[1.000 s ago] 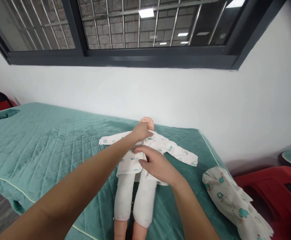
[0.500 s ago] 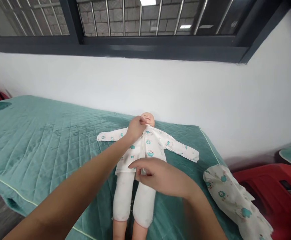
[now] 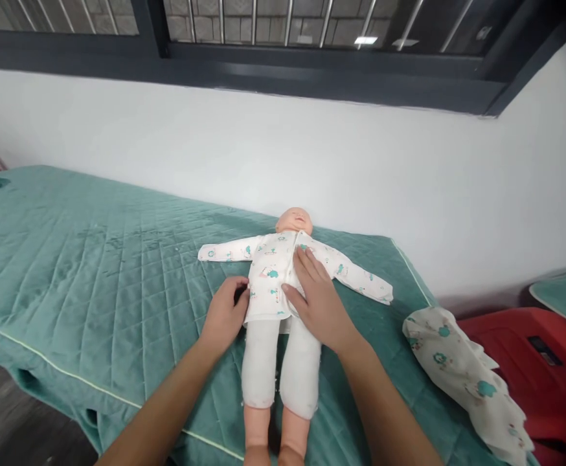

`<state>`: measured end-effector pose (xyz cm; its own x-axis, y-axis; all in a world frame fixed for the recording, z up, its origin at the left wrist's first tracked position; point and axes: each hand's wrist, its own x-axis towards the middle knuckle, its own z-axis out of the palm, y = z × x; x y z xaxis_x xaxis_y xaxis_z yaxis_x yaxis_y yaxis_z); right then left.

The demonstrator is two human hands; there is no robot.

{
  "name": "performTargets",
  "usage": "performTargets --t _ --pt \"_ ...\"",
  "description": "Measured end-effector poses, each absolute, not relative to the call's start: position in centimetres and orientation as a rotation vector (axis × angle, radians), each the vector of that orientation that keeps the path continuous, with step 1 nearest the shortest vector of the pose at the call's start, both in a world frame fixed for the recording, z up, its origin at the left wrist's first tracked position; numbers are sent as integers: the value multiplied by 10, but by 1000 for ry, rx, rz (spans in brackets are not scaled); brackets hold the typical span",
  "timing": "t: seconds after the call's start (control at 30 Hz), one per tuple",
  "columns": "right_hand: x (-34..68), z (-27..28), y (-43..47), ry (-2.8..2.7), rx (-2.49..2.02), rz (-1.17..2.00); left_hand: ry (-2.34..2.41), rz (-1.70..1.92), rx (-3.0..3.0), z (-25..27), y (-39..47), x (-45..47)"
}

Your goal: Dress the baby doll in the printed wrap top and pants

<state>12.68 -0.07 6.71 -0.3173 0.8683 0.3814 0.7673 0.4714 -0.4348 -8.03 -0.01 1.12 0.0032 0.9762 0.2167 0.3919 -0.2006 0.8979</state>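
Observation:
A baby doll (image 3: 294, 221) lies on its back on a green quilted bedspread, head toward the wall. It wears a white baby shirt (image 3: 268, 272) with green prints, its sleeves spread out to both sides. White padding wraps the thighs, and the lower legs are bare. My left hand (image 3: 225, 314) is at the shirt's left side edge, with curled fingers and thumb closed on the fabric; the fingertips are partly hidden. Flat on the shirt's right front rests my right hand (image 3: 319, 301), fingers stretched toward the collar and thumb apart.
The green bedspread (image 3: 118, 272) covers a bed against a white wall (image 3: 244, 149). A printed white cloth (image 3: 462, 375) hangs at the right edge, beside a red plastic object (image 3: 516, 362). Above is a dark-framed window (image 3: 273, 71) with metal bars.
My left hand has moved from the collar down to the shirt's left side. My right hand has gone from above the hem up onto the chest and flattened. The camera view has shifted slightly.

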Motion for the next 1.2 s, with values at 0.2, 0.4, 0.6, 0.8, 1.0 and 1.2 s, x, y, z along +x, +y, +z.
performTargets --t 0.2,0.4,0.6,0.8,1.0,1.2 --pt "139 38 -69 -1959 -1325 397 1384 1103 1868 5 -21 -88" --pt "148 6 -105 -1390 -1496 348 1375 1032 2014 -4 -31 -94" --pt "149 8 -88 -1309 -1668 341 1418 943 2069 1 -34 -91" --pt "146 16 -89 -1293 -1826 437 1443 927 2094 -1 -36 -92" --pt "143 17 -98 -1462 -2062 182 1523 1031 1832 0 -42 -94" --pt "144 14 -105 -1647 -2030 78 1515 1082 1748 7 -45 -92"
